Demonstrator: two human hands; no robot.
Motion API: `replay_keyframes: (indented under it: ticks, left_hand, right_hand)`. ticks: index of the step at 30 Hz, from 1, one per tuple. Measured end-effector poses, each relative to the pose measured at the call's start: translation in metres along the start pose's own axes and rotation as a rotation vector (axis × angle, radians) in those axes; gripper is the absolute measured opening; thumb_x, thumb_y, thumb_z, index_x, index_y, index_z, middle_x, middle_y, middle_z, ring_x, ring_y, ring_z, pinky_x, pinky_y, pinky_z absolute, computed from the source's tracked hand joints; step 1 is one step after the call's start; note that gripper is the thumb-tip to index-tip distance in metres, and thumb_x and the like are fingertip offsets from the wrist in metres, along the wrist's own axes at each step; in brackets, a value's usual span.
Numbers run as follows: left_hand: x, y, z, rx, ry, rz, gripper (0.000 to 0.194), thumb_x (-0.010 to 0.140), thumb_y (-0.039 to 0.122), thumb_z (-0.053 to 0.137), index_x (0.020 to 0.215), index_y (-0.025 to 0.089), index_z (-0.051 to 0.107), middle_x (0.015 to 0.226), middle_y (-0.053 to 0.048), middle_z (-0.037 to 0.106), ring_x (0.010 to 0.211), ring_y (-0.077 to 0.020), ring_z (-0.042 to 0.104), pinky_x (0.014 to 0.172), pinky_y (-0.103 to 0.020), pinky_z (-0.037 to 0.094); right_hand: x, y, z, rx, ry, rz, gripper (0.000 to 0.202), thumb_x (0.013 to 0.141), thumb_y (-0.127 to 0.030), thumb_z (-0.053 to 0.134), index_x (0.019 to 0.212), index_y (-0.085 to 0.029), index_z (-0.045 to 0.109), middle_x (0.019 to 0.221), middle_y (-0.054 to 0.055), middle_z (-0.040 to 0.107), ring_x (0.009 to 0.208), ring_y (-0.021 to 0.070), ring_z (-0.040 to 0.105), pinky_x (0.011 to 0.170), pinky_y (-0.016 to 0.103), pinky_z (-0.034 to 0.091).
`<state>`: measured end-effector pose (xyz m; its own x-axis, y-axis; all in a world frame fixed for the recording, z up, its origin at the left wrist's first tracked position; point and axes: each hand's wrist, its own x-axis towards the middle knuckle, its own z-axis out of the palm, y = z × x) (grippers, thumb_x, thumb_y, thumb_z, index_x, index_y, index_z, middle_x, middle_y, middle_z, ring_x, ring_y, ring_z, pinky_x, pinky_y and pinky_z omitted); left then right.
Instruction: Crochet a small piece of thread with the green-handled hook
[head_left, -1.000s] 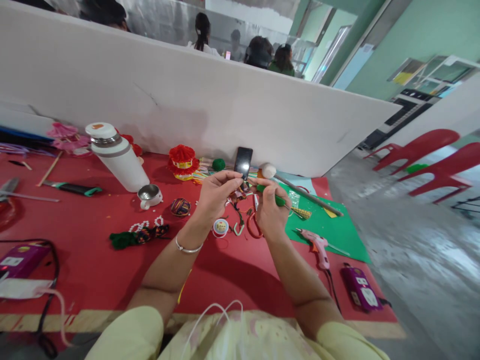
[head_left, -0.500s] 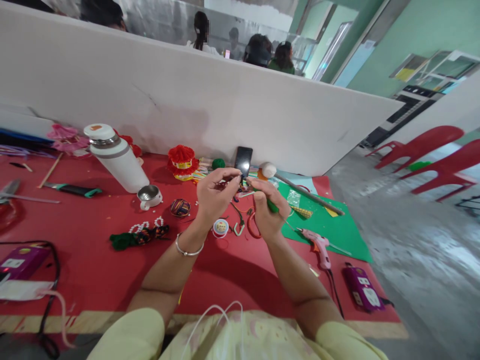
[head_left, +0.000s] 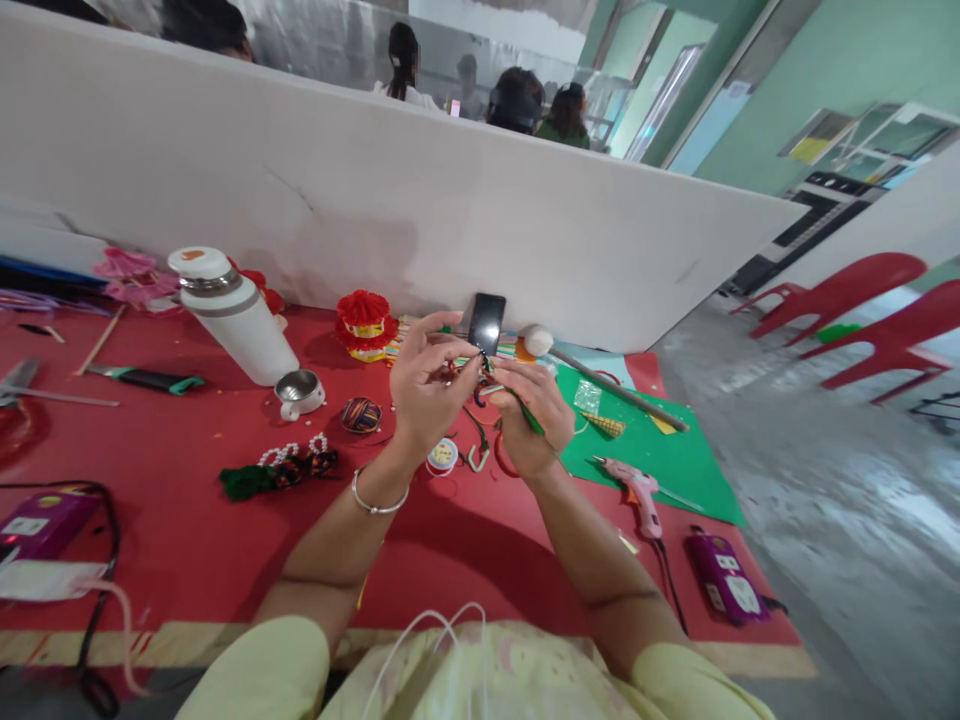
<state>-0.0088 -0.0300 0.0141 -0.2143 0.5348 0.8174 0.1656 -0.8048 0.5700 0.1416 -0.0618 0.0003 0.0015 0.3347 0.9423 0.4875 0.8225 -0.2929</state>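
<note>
Close together over the middle of the red table, both my hands work at one spot. My left hand (head_left: 429, 385) pinches a small dark piece (head_left: 485, 358) between thumb and fingertips; its kind is too small to make out. My right hand (head_left: 536, 405) is closed around a slim green-handled tool (head_left: 532, 418), whose tip meets the dark piece and is partly hidden by the fingers. Below the hands lie a white thread spool (head_left: 442, 456) and a pale bent hook-shaped piece (head_left: 478, 458). A multicoloured yarn ball (head_left: 361, 415) rests left of my left hand.
A white flask (head_left: 244, 325) and a small metal-lined cup (head_left: 299, 392) stand left. A phone (head_left: 487, 322) leans against the white partition (head_left: 420, 220). Right are a green sheet (head_left: 690, 475), a pink glue gun (head_left: 636, 490) and a purple box (head_left: 726, 575). Beaded yarn work (head_left: 277, 470) lies left.
My left fingers have lifted and spread a little, while the thumb keeps its pinch. My right hand has turned slightly, shifting the green handle left and down.
</note>
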Motion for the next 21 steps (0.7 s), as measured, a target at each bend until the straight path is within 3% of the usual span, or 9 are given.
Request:
replay_keyframes:
  ticks: [8, 17, 21]
  left_hand:
    - [-0.0001, 0.0015, 0.0007, 0.053, 0.013, 0.037, 0.008, 0.09, 0.013, 0.075, 0.087, 0.021, 0.078, 0.127, -0.009, 0.075, 0.088, -0.0143, 0.075, 0.061, -0.025, 0.058]
    - [0.0026, 0.0028, -0.0013, -0.015, -0.024, -0.055, 0.012, 0.087, 0.009, 0.077, 0.085, 0.02, 0.079, 0.128, -0.008, 0.075, 0.087, -0.0138, 0.075, 0.068, -0.027, 0.062]
    - [0.0022, 0.0016, -0.0001, 0.006, 0.002, 0.033, 0.012, 0.088, 0.01, 0.079, 0.091, 0.021, 0.08, 0.129, -0.009, 0.075, 0.088, -0.0143, 0.075, 0.068, -0.028, 0.063]
  right_hand:
    - [0.0009, -0.0006, 0.0006, 0.022, 0.003, -0.015, 0.027, 0.099, -0.033, 0.075, 0.126, -0.032, 0.078, 0.115, 0.006, 0.087, 0.104, 0.0252, 0.084, 0.09, 0.045, 0.067]
    - [0.004, -0.0019, -0.0018, 0.046, 0.006, 0.025, 0.026, 0.101, -0.031, 0.072, 0.126, -0.033, 0.078, 0.115, 0.006, 0.086, 0.103, 0.0246, 0.083, 0.09, 0.045, 0.067]
    - [0.0028, -0.0005, -0.0023, 0.061, 0.003, 0.034, 0.028, 0.1, -0.03, 0.073, 0.127, -0.033, 0.078, 0.118, 0.006, 0.086, 0.106, 0.0253, 0.083, 0.091, 0.046, 0.066]
